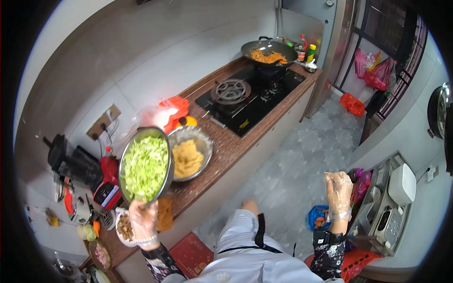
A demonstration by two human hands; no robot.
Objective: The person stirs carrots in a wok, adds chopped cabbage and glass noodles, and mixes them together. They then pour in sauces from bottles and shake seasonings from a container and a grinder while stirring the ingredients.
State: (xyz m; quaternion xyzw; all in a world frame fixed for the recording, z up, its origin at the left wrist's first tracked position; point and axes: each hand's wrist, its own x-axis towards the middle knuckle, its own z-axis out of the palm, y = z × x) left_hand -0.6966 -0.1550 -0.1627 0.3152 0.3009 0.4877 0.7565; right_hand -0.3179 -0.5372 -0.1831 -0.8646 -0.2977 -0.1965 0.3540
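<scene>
My left hand (143, 220), in a clear plastic glove, grips the near rim of a metal bowl (171, 162). Finely shredded green vegetable (147, 165), which looks like cabbage, fills this bowl, tilted and raised over the counter. Behind it on the counter stands another metal bowl (207, 150) with a yellowish, pasty mass (188, 158). A white bowl (121, 236) of brown diced pieces is just beside my left hand. My right hand (338, 192), also gloved, hangs in the air over the floor on the right, its fingers curled in with nothing seen in them.
A wok (252, 47) with orange-brown food sits on the far burner of the black gas hob (245, 120). Bottles (301, 47) stand beyond it. A blender (59, 153) and cooker (78, 207) crowd the left. A rack (377, 207) lines the right wall; bags (353, 104) lie on the floor.
</scene>
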